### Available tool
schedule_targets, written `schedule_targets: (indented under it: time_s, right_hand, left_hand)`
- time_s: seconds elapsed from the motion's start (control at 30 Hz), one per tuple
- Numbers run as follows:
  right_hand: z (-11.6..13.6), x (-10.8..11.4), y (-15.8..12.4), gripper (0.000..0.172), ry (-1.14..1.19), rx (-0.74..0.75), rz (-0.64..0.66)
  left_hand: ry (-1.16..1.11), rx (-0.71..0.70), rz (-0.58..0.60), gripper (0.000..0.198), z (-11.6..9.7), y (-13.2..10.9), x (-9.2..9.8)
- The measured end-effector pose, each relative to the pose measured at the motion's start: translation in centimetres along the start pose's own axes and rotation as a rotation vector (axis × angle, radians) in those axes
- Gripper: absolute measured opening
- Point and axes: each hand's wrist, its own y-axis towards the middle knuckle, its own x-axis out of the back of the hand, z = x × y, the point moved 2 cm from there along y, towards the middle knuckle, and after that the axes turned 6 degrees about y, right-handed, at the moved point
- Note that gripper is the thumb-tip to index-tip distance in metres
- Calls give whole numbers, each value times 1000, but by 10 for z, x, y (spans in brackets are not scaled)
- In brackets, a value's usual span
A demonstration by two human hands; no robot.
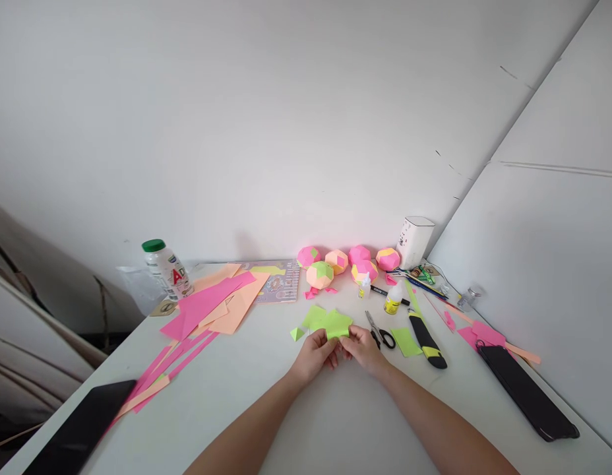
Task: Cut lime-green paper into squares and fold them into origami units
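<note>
Between my two hands is a piece of lime-green paper [337, 326], pinched near its lower edge. My left hand [313, 354] grips its left side and my right hand [364, 349] its right, with the thumbs close together. Other green paper lies flat just behind it. A small folded green paper shape [297, 334] sits left of my left hand. To the right of my right hand rest scissors [380, 331] with black handles, a green paper square [405, 342] and a black-and-yellow utility knife [427, 340].
Several faceted paper balls [320, 275] stand along the wall, near glue bottles [394, 299]. Pink and peach paper sheets [212, 303] spread at left by a white bottle [167, 270] with a green cap. Dark flat objects lie at left [83, 425] and right [526, 389].
</note>
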Motion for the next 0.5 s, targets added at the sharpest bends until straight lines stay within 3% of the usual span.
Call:
schedule_targets:
  time_s: [0.3,0.5]
  right_hand:
    - [1,-2,-1,2,24,-35,5]
    - [6,5,1,13,113,-23,-40]
  left_hand:
    - [-64,-28,22,26,3,0,1]
    - [-166,-7,-90,22,3,3,7]
